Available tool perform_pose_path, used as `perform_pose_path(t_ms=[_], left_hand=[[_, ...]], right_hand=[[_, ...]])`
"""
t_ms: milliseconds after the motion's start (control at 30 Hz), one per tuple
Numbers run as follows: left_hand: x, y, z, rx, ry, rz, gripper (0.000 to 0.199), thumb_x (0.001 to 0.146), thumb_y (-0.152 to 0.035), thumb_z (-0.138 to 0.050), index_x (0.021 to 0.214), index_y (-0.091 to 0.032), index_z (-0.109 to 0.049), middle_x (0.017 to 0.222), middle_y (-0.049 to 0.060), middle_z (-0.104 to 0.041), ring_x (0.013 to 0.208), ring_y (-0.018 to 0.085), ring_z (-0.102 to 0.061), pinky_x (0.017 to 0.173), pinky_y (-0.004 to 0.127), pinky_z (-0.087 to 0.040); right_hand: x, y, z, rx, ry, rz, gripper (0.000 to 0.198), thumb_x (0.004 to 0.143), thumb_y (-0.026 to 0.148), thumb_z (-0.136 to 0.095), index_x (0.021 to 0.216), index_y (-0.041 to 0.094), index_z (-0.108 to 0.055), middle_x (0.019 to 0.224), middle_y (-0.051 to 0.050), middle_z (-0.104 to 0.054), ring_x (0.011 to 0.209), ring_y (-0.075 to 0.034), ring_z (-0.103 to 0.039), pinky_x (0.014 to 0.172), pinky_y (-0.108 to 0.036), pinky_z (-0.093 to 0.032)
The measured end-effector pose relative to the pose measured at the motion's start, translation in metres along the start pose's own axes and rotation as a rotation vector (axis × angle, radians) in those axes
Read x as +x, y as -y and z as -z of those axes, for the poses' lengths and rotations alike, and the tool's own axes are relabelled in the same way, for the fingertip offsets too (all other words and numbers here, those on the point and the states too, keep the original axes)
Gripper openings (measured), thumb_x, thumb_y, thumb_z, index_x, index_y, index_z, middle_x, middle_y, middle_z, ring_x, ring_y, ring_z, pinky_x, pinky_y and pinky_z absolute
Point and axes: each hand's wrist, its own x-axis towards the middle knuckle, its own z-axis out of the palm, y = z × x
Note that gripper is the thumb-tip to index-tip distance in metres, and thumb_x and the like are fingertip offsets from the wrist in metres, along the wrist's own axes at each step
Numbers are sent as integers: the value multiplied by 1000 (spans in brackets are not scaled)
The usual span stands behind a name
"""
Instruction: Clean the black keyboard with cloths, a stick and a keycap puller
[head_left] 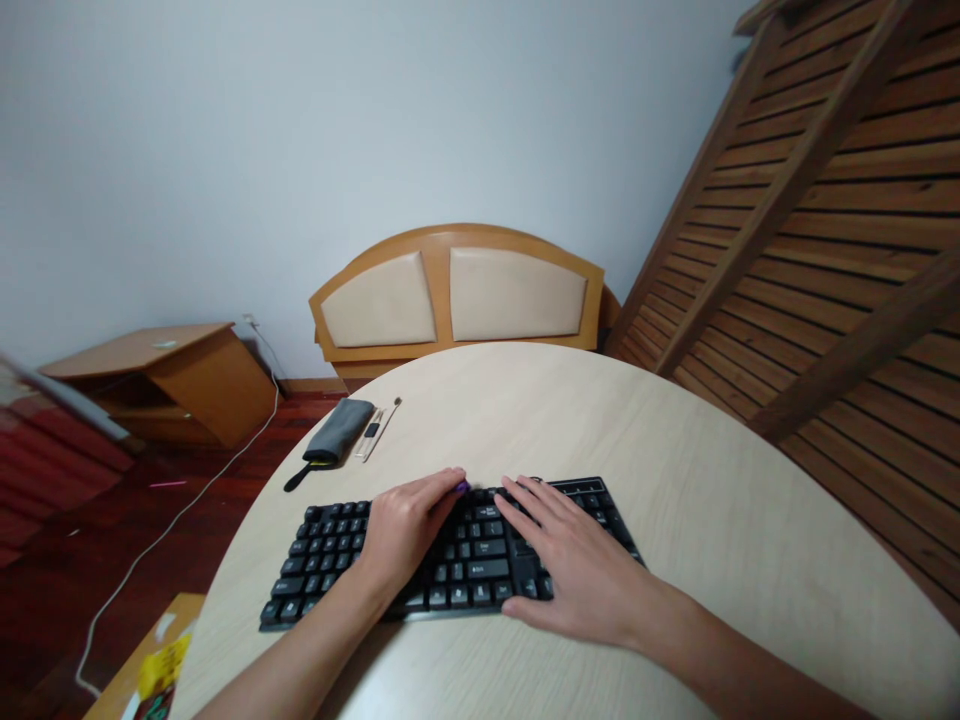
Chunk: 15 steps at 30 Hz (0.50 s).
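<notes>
A black keyboard [487, 570] lies on the round pale table [720, 500], close to my body. My left hand [409, 520] is over its middle, fingers closed in a pinch on a small purple object [463, 487] at the upper row of keys. Most of that object is hidden by the fingers, so its kind does not show. Spread out flat, my right hand [562, 560] rests on the keyboard's right part, with the thumb at the near edge. Both hands cover some of the keys.
A grey pouch [340, 432] with a black loop lies at the table's left, beside a thin brush-like stick [384, 430] and a small clear packet [370, 432]. Behind the table stands a padded headboard [517, 293]. A slatted wooden panel [817, 220] leans at right. A white cable [180, 515] crosses the floor.
</notes>
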Motion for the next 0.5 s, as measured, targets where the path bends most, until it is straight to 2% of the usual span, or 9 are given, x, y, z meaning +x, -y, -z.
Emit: perform_pose_path(t_ms=[167, 300, 500], left_hand=[[-1, -5, -2, -120, 237, -133, 24, 101, -26, -56, 117, -23, -72, 112, 4, -78, 98, 21, -76, 84, 34, -65], [0, -8, 2, -199, 317, -193, 25, 102, -24, -54, 120, -20, -71, 113, 6, -78, 104, 21, -74, 89, 33, -63], [4, -15, 8, -323, 432, -298, 24, 102, -23, -55, 118, -19, -72, 111, 6, -78, 106, 18, -74, 96, 30, -60]], right_hand=[[2, 7, 1, 13, 17, -66, 103, 74, 62, -73, 156, 10, -37, 163, -16, -29, 151, -35, -26, 124, -50, -24], [4, 6, -1, -1, 1, -118, 107, 72, 64, -74, 155, 7, -36, 163, -17, -29, 150, -35, -27, 124, -50, -26], [7, -2, -3, -15, -43, -125, 106, 72, 68, -73, 155, 11, -39, 162, -17, -31, 150, -37, -28, 122, -54, -27]])
